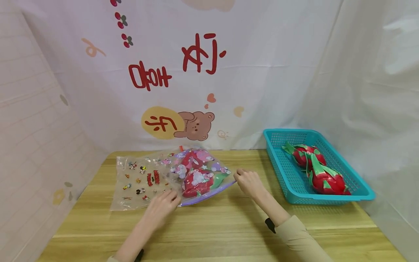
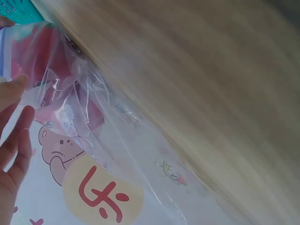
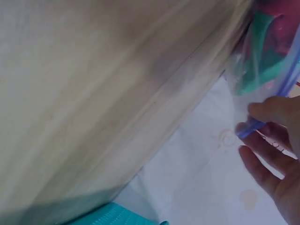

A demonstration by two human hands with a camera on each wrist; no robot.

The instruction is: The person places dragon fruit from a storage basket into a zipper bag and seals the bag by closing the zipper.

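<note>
A clear zip bag (image 1: 209,163) printed with cartoon figures lies on the wooden table (image 1: 222,225), with a red and green dragon fruit (image 1: 196,183) inside. Its purple zip strip (image 1: 209,194) faces me. My left hand (image 1: 171,198) pinches the strip's left end; in the left wrist view my left hand (image 2: 16,108) has thumb and fingers on the plastic of the zip bag (image 2: 70,98). My right hand (image 1: 238,174) pinches the right corner; the right wrist view shows my right hand (image 3: 251,122) gripping the purple zip strip (image 3: 286,82).
A second, flat clear bag (image 1: 137,185) with cartoon prints lies to the left, partly under the first. A teal plastic basket (image 1: 327,199) at the right holds two dragon fruits (image 1: 327,180). White printed cloth hangs behind and on both sides of the table.
</note>
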